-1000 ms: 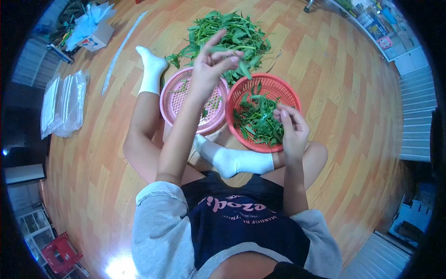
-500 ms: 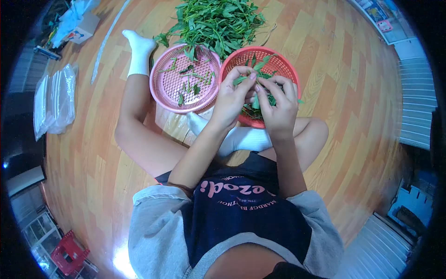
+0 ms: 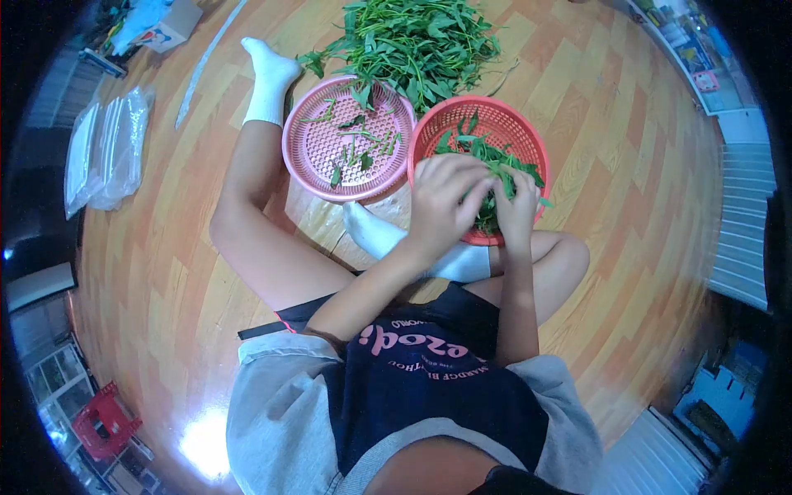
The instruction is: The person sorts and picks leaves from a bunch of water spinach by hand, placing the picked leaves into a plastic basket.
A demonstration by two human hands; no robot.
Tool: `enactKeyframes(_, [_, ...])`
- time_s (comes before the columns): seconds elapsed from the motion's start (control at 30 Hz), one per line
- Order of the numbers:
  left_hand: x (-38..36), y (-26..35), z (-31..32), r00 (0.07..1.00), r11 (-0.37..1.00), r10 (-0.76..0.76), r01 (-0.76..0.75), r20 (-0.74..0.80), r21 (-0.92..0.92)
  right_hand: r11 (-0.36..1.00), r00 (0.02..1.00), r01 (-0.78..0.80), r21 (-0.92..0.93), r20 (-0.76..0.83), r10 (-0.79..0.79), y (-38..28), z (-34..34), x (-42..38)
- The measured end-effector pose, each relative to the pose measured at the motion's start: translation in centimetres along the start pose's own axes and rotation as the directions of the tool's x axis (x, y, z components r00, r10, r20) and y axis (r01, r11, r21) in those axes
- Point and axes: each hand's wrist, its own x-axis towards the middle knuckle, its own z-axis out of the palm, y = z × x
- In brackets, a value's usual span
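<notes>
Over the red basket point(image 3: 540, 157), my right hand point(image 3: 517, 206) pinches a sprig of leafy greens point(image 3: 502, 175) between thumb and fingers. Close beside it on the left is my left hand point(image 3: 448, 198), somewhat blurred, its thumb apart from its curved fingers and nothing visible in its grasp. Cut leaves and stems fill part of the red basket below both hands. To its left, a pink basket point(image 3: 301, 173) contains scattered short stem pieces and a few leaves. Beyond the two baskets lies a large heap of long-leaved greens point(image 3: 421, 49) on the floor.
My outstretched leg with a white sock point(image 3: 268, 91) borders the pink basket. Clear plastic packages point(image 3: 111, 153) lie on the wooden floor point(image 3: 181, 264) at the left. A red stool point(image 3: 106, 422) stands at the lower left, and shelves point(image 3: 701, 58) line the upper right.
Both hands have come down nearer the red basket. My left hand has loosened from its pinch, while greens remain in my right hand. The whole view has shifted slightly.
</notes>
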Motion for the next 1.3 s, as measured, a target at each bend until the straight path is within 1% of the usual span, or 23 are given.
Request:
enactKeyframes(0.07, [0.7,-3.1,0.0,0.999,0.987,-0.012,0.003,0.053,0.162,0.988,0.991,-0.042,-0.149,-0.132,0.022,-1.8,-0.8,-0.8])
enactKeyframes(0.1, [1.4,-4.7,-0.3,0.911,0.933,-0.208,0.076,0.355,0.352,0.978,0.99,-0.046,-0.203,-0.141,0.018,-1.2,-1.2,-0.7])
enactKeyframes(0.13, [2.3,-6.4,-0.2,0.704,0.84,-0.426,0.074,0.569,0.538,0.978,0.99,-0.042,-0.204,-0.144,0.012,-0.6,-1.7,-0.5])
enactKeyframes(0.2, [4.1,-11.5,1.1,0.797,0.848,-0.447,0.231,0.407,0.477,0.992,0.971,-0.123,0.036,-0.203,0.128,0.3,-2.7,-0.2])
enactKeyframes(0.27, [6.8,-16.2,2.5,0.962,0.828,-0.163,0.013,0.218,0.561,0.99,0.967,-0.119,0.071,-0.218,0.132,0.8,-2.9,-0.3])
enactKeyframes(0.33, [9.7,-18.6,3.7,0.968,0.679,-0.037,-0.159,0.249,0.717,0.977,0.977,-0.131,0.168,-0.144,0.155,0.2,-3.0,-0.4])
enactKeyframes(0.4, [11.6,-20.4,4.6,0.947,0.638,-0.068,-0.202,0.315,0.744,0.984,0.975,-0.075,0.164,-0.196,0.107,0.5,-2.1,-0.8])
enactKeyframes(0.47, [13.6,-21.4,4.6,0.786,0.482,-0.002,-0.541,0.618,0.689,0.983,0.987,-0.011,0.181,-0.157,0.04,0.8,-1.7,-1.0])
enactKeyframes(0.5, [14.7,-20.9,4.2,0.734,0.528,-0.039,-0.561,0.678,0.638,0.979,0.985,-0.014,0.202,-0.164,0.048,0.6,-1.6,-1.0])
enactKeyframes(0.6, [16.1,-21.0,2.8,0.726,0.506,0.208,-0.653,0.655,0.563,0.964,0.986,-0.114,0.24,-0.091,0.139,1.2,-1.4,-1.3])
enactKeyframes(0.63, [15.9,-20.7,2.5,0.683,0.499,0.085,-0.66,0.726,0.562,0.957,0.986,-0.132,0.26,-0.064,0.154,1.2,-1.3,-1.3])
enactKeyframes(0.73, [15.6,-22.7,2.6,0.526,0.452,0.058,-0.772,0.848,0.448,0.952,0.987,-0.13,0.277,-0.06,0.152,0.2,-0.8,-0.9])
enactKeyframes(0.77, [15.5,-23.8,2.6,0.546,0.428,0.358,-0.817,0.757,0.387,0.957,0.989,-0.11,0.269,-0.066,0.132,-0.2,-0.9,-0.7])
enactKeyframes(0.8, [16.2,-23.4,2.4,0.535,0.417,0.365,-0.826,0.762,0.38,0.955,0.988,-0.109,0.276,-0.079,0.135,-0.6,-1.1,-0.5])
enactKeyframes(0.87, [17.6,-21.1,2.0,0.698,0.539,0.346,-0.695,0.627,0.476,0.968,0.989,-0.036,0.249,-0.129,0.07,-0.9,-1.7,-0.6])
enactKeyframes(0.9, [18.6,-19.7,1.3,0.723,0.534,0.516,-0.69,0.458,0.488,0.967,0.988,-0.04,0.25,-0.137,0.076,-0.7,-1.8,-0.7])
enactKeyframes(0.93, [20.0,-19.1,0.3,0.787,0.608,0.395,-0.61,0.473,0.508,0.963,0.982,-0.076,0.26,-0.149,0.118,-0.4,-2.0,-0.8])
enactKeyframes(1.0, [21.3,-18.6,-0.3,0.913,0.798,0.374,-0.405,0.16,0.446,0.956,0.975,-0.104,0.276,-0.16,0.153,-0.2,-2.2,-0.9])
enactKeyframes(1.03, [21.6,-18.4,-0.6,0.912,0.794,0.378,-0.407,0.158,0.452,0.865,0.953,-0.182,0.467,-0.132,0.272,-0.2,-2.3,-1.0])
enactKeyframes(1.07, [21.8,-18.2,-0.8,0.988,0.987,0.091,-0.106,0.127,0.124,0.731,0.922,-0.246,0.637,-0.079,0.379,-0.3,-2.4,-1.1])
enactKeyframes(1.1, [22.0,-17.9,-1.1,0.96,0.947,-0.197,0.239,0.201,-0.216,0.707,0.917,-0.251,0.661,-0.072,0.392,-1.0,-2.9,-1.0])
enactKeyframes(1.23, [18.9,-10.4,-3.1,0.856,0.74,-0.282,0.481,0.433,-0.47,0.643,0.913,-0.305,0.702,0.024,0.407,-2.8,-4.7,-1.2])
enactKeyframes(1.3, [16.5,-7.8,-3.2,0.855,0.779,-0.255,0.458,0.451,-0.428,0.73,0.959,-0.1,0.676,-0.131,0.252,-5.1,-5.5,-0.9])
